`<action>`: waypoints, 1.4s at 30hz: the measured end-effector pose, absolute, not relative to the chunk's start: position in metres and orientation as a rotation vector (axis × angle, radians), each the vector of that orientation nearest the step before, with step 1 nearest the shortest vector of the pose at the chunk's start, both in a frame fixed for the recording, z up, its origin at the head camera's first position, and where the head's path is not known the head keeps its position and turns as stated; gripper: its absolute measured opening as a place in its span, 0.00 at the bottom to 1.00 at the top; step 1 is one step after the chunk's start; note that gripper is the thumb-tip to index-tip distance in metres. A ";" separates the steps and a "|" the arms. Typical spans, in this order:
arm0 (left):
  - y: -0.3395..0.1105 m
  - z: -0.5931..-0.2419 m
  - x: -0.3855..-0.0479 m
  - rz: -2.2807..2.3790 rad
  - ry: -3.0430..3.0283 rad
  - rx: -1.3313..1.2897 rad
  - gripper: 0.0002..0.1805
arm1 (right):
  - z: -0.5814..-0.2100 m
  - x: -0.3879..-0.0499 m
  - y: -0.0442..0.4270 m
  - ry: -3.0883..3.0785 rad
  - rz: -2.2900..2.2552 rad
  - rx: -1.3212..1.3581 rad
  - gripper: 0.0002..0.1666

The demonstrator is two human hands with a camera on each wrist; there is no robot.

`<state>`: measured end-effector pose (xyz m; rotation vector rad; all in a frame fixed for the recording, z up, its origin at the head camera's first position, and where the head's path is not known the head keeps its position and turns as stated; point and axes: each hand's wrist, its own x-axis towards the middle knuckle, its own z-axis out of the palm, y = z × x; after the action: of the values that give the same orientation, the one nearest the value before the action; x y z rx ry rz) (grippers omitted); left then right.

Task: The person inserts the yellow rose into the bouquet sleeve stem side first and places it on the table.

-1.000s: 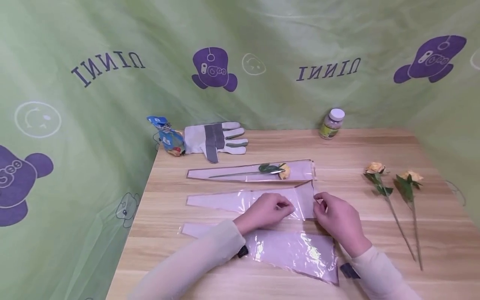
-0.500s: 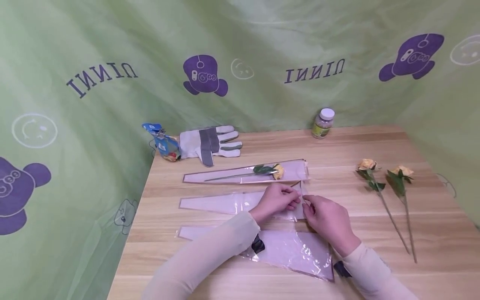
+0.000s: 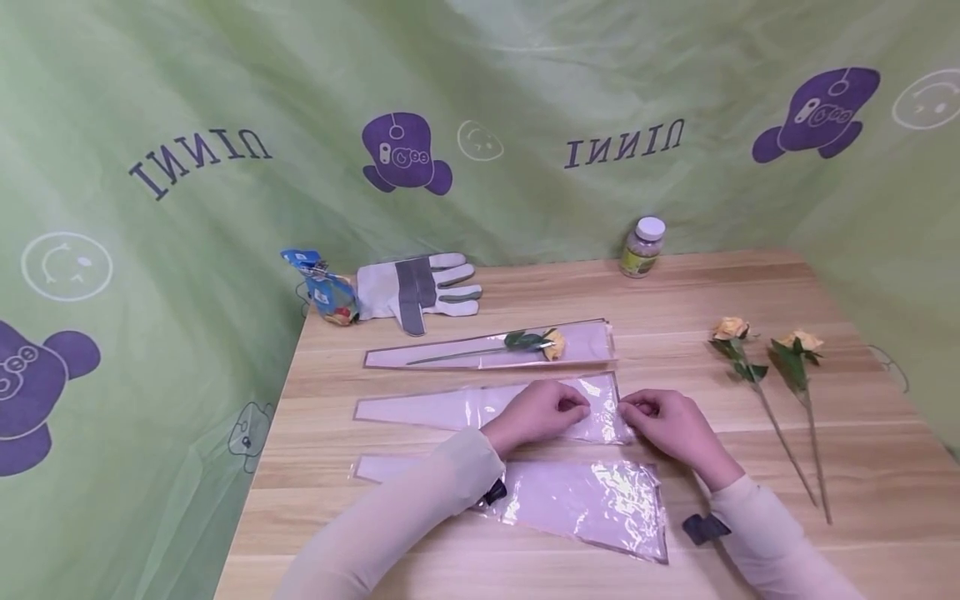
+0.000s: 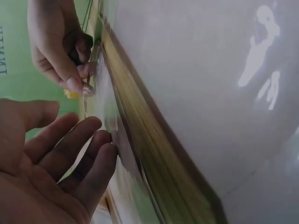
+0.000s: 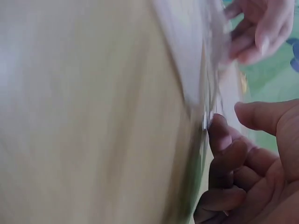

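Observation:
A clear, pale-lilac flower sleeve (image 3: 427,407) with a dark edge lies in the middle of the table. My left hand (image 3: 536,412) is over its wide part; in the left wrist view this hand (image 4: 60,163) has its thumb apart and relaxed fingers touching the film. At the wide right end, my right hand (image 3: 671,425) pinches the sleeve's edge between thumb and forefinger, as the left wrist view shows on that hand (image 4: 58,46). Behind lies another sleeve (image 3: 390,358) with a yellow rose (image 3: 552,345) on or in it, I cannot tell which. A third sleeve (image 3: 555,500) lies nearer.
Two loose yellow roses (image 3: 731,328) (image 3: 801,341) lie at the right. Along the back are a blue packet (image 3: 326,292), a work glove (image 3: 416,287) and a white-capped jar (image 3: 642,247). A green printed curtain (image 3: 525,200) hangs behind the table.
The middle sleeve's wide end, raised and folded before, now lies flatter. The hands came close together, then moved apart, the left one leftwards and the right one rightwards. The head view shifted slightly.

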<state>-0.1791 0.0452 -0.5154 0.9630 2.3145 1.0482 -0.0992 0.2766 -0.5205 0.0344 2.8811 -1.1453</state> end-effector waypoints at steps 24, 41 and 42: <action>0.056 -0.522 -0.188 1.093 2.346 0.912 0.09 | -0.517 -0.095 0.249 3.274 -0.666 -0.317 0.12; 0.042 -0.516 -0.182 0.862 2.346 1.117 0.11 | -0.519 -0.095 0.265 2.891 -1.084 0.058 0.13; 0.041 -0.516 -0.182 0.862 2.342 1.119 0.12 | -0.519 -0.095 0.264 2.903 -1.078 0.044 0.11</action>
<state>-0.1816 0.0414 -0.5156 1.1194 2.3417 0.8622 -0.0951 0.2640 -0.5191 0.0439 2.9031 -1.0778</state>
